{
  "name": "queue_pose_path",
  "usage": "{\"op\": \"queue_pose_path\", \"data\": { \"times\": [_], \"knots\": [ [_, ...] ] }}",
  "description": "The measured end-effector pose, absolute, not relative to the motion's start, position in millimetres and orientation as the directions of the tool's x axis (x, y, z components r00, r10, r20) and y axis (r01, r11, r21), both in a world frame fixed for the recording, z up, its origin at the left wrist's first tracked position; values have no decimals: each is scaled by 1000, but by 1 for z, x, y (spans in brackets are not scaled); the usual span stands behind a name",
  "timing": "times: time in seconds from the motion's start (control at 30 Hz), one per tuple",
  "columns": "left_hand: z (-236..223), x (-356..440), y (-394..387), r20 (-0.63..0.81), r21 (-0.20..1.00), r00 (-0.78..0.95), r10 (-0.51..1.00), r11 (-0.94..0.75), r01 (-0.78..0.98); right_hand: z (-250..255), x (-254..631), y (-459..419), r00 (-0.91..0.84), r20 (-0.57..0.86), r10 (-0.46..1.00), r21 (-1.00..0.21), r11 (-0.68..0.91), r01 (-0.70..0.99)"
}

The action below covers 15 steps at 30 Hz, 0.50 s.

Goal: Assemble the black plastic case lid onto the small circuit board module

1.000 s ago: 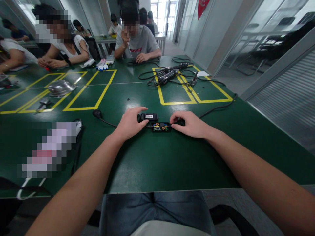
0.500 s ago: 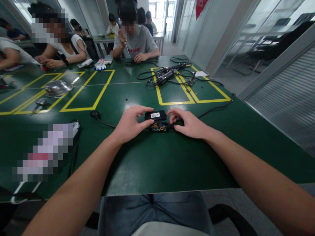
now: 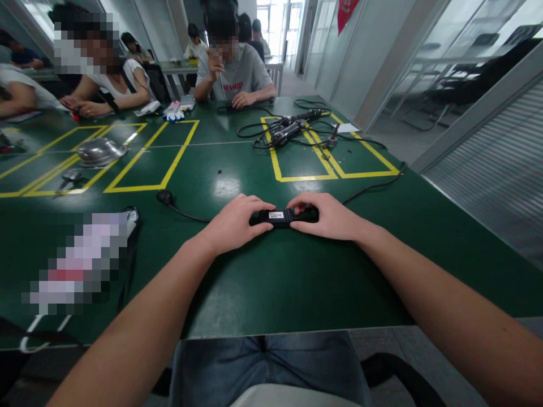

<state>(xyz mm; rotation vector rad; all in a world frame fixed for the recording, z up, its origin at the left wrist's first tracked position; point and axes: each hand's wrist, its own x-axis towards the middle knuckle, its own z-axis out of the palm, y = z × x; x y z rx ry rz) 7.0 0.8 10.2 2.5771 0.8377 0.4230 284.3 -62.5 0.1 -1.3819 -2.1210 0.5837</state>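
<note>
A slim black plastic case [image 3: 280,222] with a white printed label lies on the green table in front of me. Its labelled cover [image 3: 276,215] sits over the lower half, hiding the circuit board. My left hand [image 3: 235,223] pinches the left end of the cover between thumb and fingers. At the other end, my right hand [image 3: 333,217] has its thumb and fingers around the case's right side. Out from under the left hand runs a black cable [image 3: 189,216] to a round black end piece [image 3: 164,196]. Another black cable [image 3: 373,185] leads away behind my right hand.
Yellow tape rectangles mark the green table [image 3: 297,282]. Cabled black tools [image 3: 288,131] lie beyond my hands. To the left are a metal bowl [image 3: 100,151], a small metal part [image 3: 72,178] and a blurred package [image 3: 85,260]. A person [image 3: 241,68] sits opposite.
The labelled cover has come down toward me onto the lower half, and the circuit board is now covered. My left hand moved right and nearer with it; my right hand stayed at the right end.
</note>
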Motion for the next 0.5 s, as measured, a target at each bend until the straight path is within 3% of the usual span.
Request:
{"op": "queue_pose_path", "data": {
  "times": [0.5],
  "knots": [
    [11, 8, -3, 162, 436, 777, 608, -751, 496, -3, 283, -61, -315, 218, 924, -585, 382, 716]
  ]
}}
